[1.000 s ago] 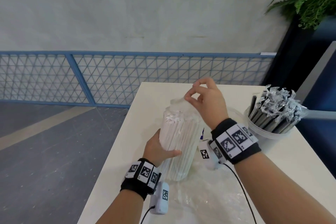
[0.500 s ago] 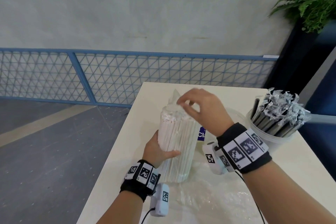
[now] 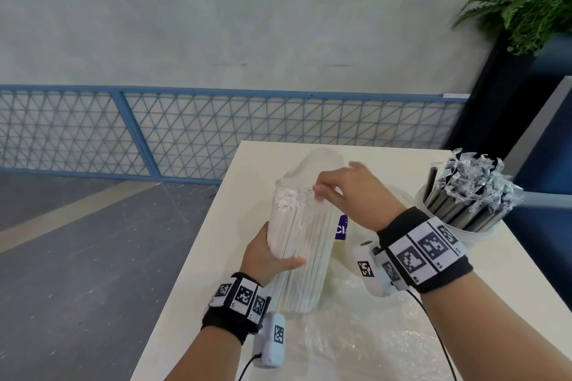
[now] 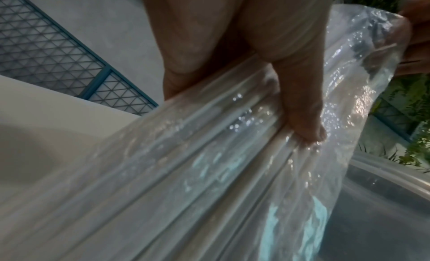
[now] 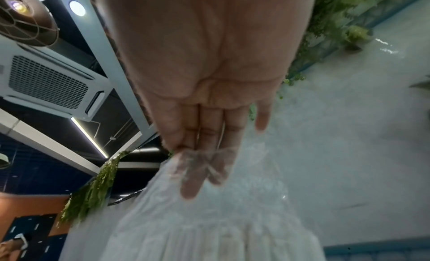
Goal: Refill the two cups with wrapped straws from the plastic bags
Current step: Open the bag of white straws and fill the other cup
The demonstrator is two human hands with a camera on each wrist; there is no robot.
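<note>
A clear plastic bag of white wrapped straws [image 3: 305,244] stands upright on the white table [image 3: 229,226]. My left hand [image 3: 269,260] grips its side at mid-height; the thumb presses the film [image 4: 302,108]. My right hand [image 3: 349,195] is at the bag's open top. Its straight fingers [image 5: 202,164] reach into the mouth, and the tips show through the plastic [image 5: 209,228]. A white cup [image 3: 464,233] full of black wrapped straws [image 3: 467,185] stands at the right. A second, translucent cup [image 3: 400,195] is mostly hidden behind my right hand.
A crumpled empty plastic bag [image 3: 356,346] lies flat on the table in front of me. The table's left edge [image 3: 185,272] drops to grey floor. A blue mesh fence [image 3: 185,133] runs behind, and a potted fern [image 3: 532,9] stands at the back right.
My right hand has come down and left from the raised top flap of the bag to the straw ends. The left hand keeps its grip on the bag.
</note>
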